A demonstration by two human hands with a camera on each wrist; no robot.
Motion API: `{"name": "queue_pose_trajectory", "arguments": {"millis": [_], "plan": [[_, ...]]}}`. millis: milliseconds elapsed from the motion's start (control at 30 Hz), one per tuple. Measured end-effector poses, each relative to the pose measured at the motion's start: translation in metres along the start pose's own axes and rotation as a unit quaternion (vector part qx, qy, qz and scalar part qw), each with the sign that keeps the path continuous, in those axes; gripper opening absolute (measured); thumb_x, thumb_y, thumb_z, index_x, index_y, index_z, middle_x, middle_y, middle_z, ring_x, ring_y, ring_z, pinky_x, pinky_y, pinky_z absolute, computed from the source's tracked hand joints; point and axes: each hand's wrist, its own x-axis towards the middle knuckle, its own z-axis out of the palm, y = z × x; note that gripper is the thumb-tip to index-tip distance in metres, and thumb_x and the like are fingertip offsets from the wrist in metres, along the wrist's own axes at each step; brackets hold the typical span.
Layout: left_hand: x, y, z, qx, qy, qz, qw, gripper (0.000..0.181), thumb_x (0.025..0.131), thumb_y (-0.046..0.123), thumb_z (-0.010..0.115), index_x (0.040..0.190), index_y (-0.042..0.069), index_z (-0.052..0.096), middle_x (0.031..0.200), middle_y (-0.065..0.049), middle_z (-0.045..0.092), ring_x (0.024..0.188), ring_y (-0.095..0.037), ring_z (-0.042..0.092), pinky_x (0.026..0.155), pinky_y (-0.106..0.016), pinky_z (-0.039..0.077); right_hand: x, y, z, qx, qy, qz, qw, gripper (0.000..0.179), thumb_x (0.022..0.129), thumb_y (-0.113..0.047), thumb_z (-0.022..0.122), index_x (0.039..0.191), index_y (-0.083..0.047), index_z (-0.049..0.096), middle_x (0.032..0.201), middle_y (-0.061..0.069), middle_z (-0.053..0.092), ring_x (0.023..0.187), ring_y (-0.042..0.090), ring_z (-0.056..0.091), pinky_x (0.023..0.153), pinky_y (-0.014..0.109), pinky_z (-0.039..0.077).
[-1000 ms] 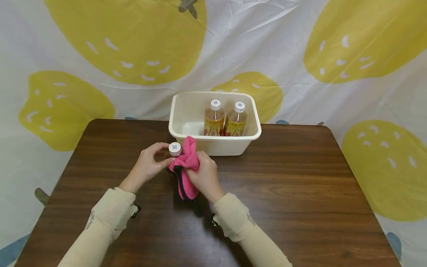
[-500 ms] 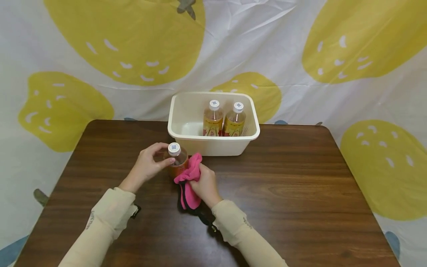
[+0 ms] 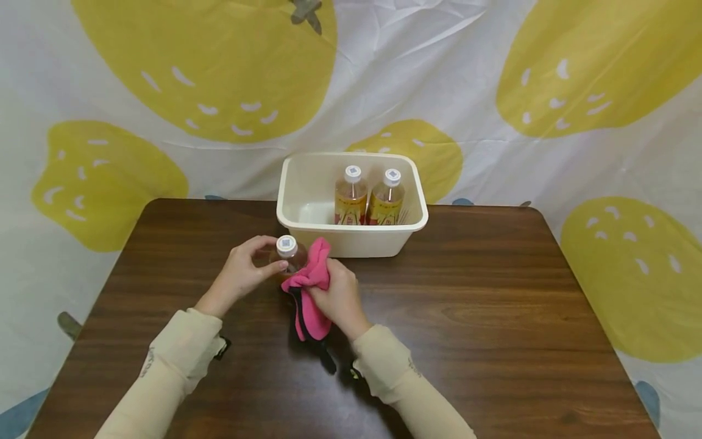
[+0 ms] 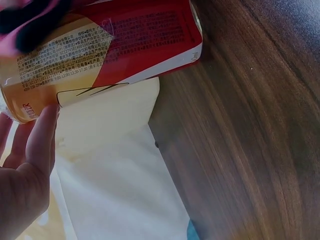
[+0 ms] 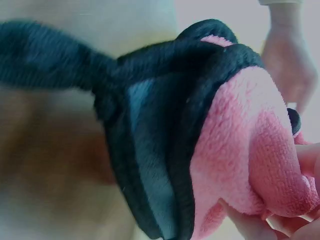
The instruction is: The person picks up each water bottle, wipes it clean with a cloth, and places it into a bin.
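Observation:
My left hand (image 3: 248,268) holds an upright drink bottle (image 3: 286,247) near its top, with thumb and fingers either side. In the left wrist view, the bottle's red, white and gold label (image 4: 135,47) carries dense small print. A bunched pink cloth with black edging (image 3: 314,305) is gripped by my right hand (image 3: 341,296) and lies against the bottle's near right side, covering part of it. Close up in the right wrist view, the cloth (image 5: 235,135) looks fluffy, with a dark inner face and a black loop. The bottle's lower body is hidden in the head view.
Just behind the hands stands a cream plastic tub (image 3: 356,241). Two capped bottles, one (image 3: 351,198) left of the other (image 3: 386,201), stand upright in its right half. Under everything is a dark wooden table (image 3: 482,317); a lemon-print curtain (image 3: 428,73) hangs behind.
The cloth in my right hand has moved down along the bottle and then partly back up. My left hand and the bottle have stayed almost in place.

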Motion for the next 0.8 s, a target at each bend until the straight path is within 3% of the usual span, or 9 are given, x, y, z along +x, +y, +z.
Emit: {"name": "queue_pose_trajectory", "arguments": {"millis": [133, 300, 567, 800], "plan": [[-0.001, -0.001, -0.001, -0.008, -0.003, 0.005, 0.9999, 0.032, 0.073, 0.002, 0.072, 0.103, -0.004, 0.061, 0.102, -0.019, 0.062, 0.09, -0.032, 0.06, 0.083, -0.044, 0.048, 0.014, -0.019, -0.012, -0.004, 0.013, -0.022, 0.9997, 0.027, 0.071, -0.025, 0.076, 0.083, -0.005, 0.062, 0.074, 0.005, 0.058, 0.066, 0.021, 0.059, 0.058, 0.032, 0.048], [-0.002, -0.002, -0.001, -0.02, -0.007, 0.011, 0.9997, 0.031, 0.074, -0.002, 0.069, 0.104, -0.005, 0.06, 0.101, -0.02, 0.061, 0.09, -0.034, 0.06, 0.083, -0.045, 0.047, 0.021, -0.028, -0.013, -0.011, 0.002, -0.011, 0.9999, 0.027, 0.073, -0.027, 0.075, 0.085, -0.006, 0.063, 0.074, 0.004, 0.056, 0.065, 0.02, 0.056, 0.058, 0.031, 0.048], [0.001, 0.0, 0.002, -0.008, 0.003, 0.008, 0.9999, 0.033, 0.073, 0.004, 0.073, 0.102, -0.004, 0.06, 0.101, -0.019, 0.062, 0.088, -0.036, 0.061, 0.081, -0.046, 0.049, 0.006, -0.014, -0.004, 0.005, 0.034, -0.018, 0.9992, 0.025, 0.07, -0.015, 0.075, 0.082, -0.003, 0.057, 0.074, 0.008, 0.059, 0.068, 0.025, 0.059, 0.061, 0.035, 0.05], [-0.001, 0.0, 0.002, 0.01, 0.005, -0.008, 0.9999, 0.035, 0.073, 0.007, 0.074, 0.103, -0.001, 0.06, 0.103, -0.018, 0.062, 0.086, -0.037, 0.062, 0.079, -0.046, 0.049, -0.012, 0.01, 0.016, -0.006, 0.002, 0.013, 0.9999, 0.028, 0.066, -0.011, 0.077, 0.082, -0.004, 0.056, 0.075, 0.008, 0.062, 0.071, 0.026, 0.062, 0.065, 0.036, 0.051]]}}
